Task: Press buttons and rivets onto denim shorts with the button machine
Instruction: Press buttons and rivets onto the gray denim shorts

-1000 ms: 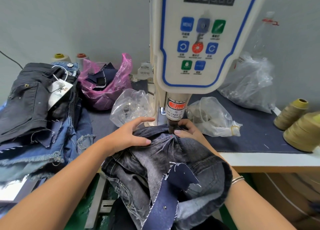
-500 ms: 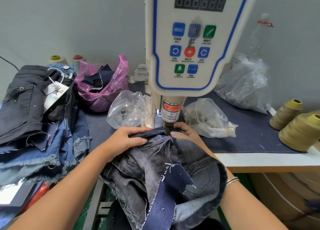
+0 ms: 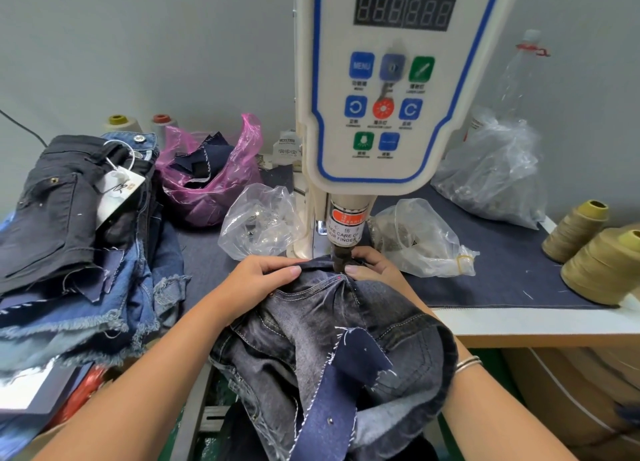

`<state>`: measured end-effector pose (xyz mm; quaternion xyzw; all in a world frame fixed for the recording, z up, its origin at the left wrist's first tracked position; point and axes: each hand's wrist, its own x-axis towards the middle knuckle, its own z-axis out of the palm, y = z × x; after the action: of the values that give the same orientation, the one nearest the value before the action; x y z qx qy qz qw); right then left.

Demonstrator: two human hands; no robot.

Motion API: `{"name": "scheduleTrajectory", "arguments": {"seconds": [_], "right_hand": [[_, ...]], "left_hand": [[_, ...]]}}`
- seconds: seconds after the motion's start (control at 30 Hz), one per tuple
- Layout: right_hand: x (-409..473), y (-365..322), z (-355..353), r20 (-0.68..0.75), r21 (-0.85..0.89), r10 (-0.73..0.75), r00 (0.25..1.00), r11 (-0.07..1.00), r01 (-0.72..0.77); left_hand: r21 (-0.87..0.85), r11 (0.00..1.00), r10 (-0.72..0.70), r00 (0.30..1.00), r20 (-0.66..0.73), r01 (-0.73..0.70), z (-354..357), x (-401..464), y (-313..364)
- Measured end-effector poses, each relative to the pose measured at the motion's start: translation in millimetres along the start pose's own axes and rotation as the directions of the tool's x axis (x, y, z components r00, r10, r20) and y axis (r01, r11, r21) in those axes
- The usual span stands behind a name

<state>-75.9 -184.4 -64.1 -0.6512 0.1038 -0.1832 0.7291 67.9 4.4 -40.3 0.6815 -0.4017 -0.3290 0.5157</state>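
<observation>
Grey-washed denim shorts (image 3: 311, 325) lie bunched under the white button machine (image 3: 384, 89), whose dark press head (image 3: 341, 258) comes down onto the pocket edge. My left hand (image 3: 256, 284) grips the folded fabric just left of the press head. On the other side my right hand (image 3: 372, 264) pinches the shorts right beside the head, its fingertips almost touching it. A small red laser dot shows on the denim below the head. A dark blue fabric strip (image 3: 332, 398) hangs over the shorts in front.
A pile of finished shorts (image 3: 76, 238) fills the left side. A pink bag of scraps (image 3: 211, 180) and clear bags of hardware (image 3: 259, 221) (image 3: 419, 238) (image 3: 495, 173) flank the machine. Thread cones (image 3: 602, 256) stand at the right table edge.
My left hand's fingers have closed down from spread to gripping the fabric. Both hands stay by the press head with the shorts; the view has tilted a little.
</observation>
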Motion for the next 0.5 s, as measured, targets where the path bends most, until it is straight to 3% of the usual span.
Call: {"name": "scheduleTrajectory", "arguments": {"seconds": [0.5], "right_hand": [[-2.5, -1.6, 0.8, 0.006, 0.034, 0.014, 1.0, 0.999, -0.014]], "left_hand": [[-0.034, 0.999, 0.014, 1.0, -0.007, -0.014, 0.8, 0.0, 0.9]]}}
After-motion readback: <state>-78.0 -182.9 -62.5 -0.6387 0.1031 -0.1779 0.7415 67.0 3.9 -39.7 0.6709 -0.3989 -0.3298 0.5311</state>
